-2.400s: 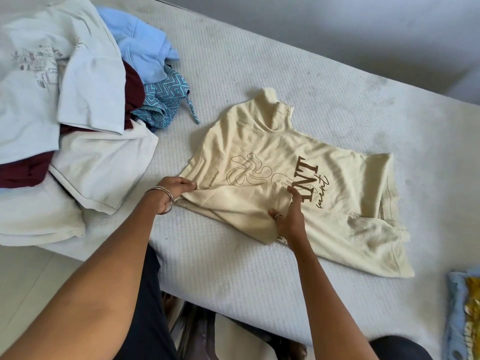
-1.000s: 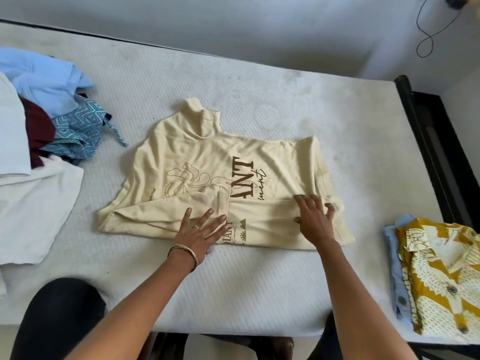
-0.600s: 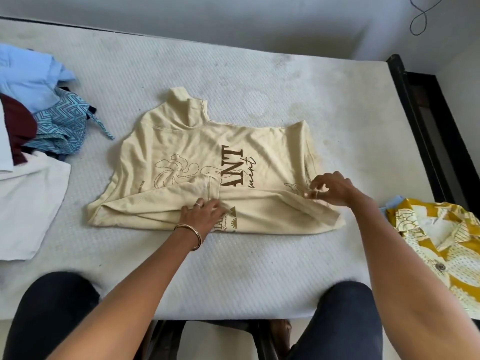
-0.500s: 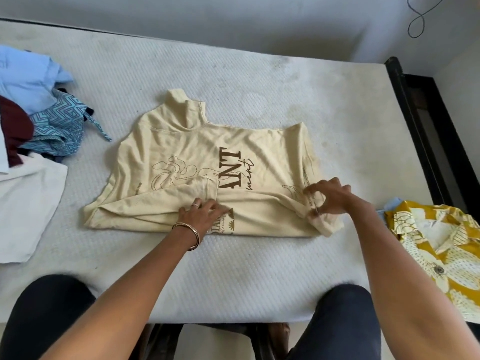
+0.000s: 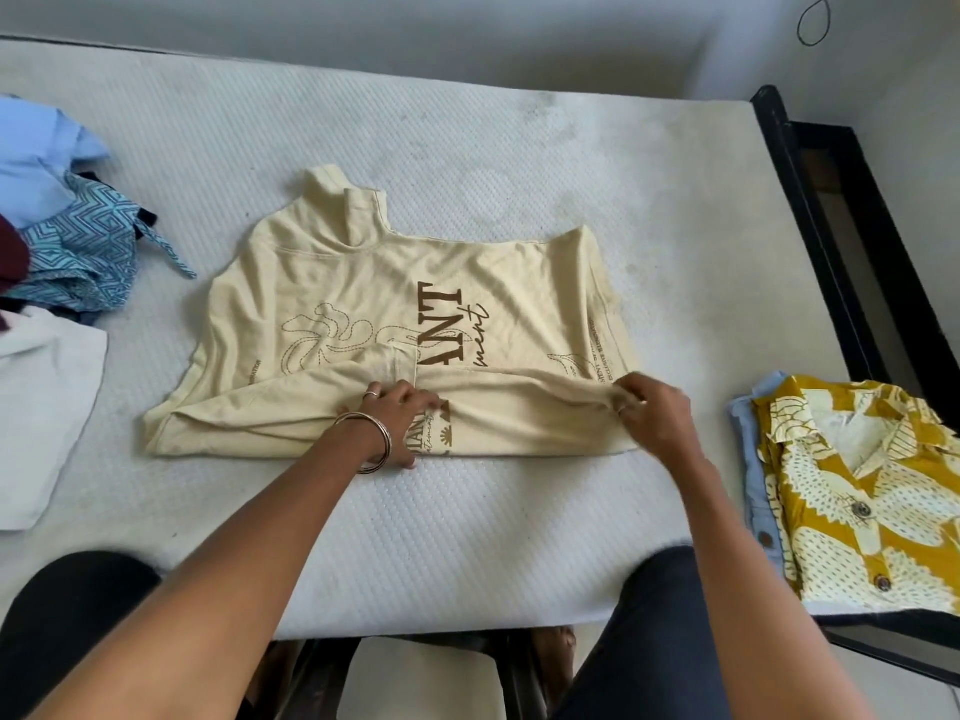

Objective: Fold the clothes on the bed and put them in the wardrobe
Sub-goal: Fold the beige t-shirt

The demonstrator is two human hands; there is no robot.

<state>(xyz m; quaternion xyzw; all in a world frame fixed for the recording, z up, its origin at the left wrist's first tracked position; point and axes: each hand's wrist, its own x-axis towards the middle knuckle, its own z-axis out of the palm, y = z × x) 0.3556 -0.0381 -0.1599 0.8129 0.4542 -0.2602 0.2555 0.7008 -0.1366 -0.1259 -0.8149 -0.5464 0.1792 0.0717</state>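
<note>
Both hands were on the cream shirt (image 5: 415, 304) near the bed's (image 5: 467, 537) front edge: left hand (image 5: 397, 426) gripping the folded flap, right hand (image 5: 652, 415) now pinching the hem it had flattened a second earlier; next fold starting.

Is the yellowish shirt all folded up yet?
Only partly. The cream shirt has its near edge folded over; the rest lies spread on the mattress.
</note>
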